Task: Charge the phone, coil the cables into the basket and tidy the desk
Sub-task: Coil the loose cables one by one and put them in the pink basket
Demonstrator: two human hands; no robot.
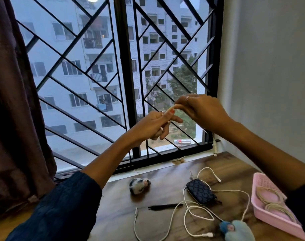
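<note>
Both hands are raised before the window grille (99,70), the left hand (153,125) and right hand (200,108) pinching a small pale, blurred thing (223,107) between their fingertips; what it is cannot be told. White cables (188,211) lie loose at 5 o'clock around the phone (200,191): judged light, limp and springy, best taken near a plug. Coils already sit in the pink basket (263,213) at 4 o'clock by the desk (165,174) edge, with open room at 6 o'clock.
</note>
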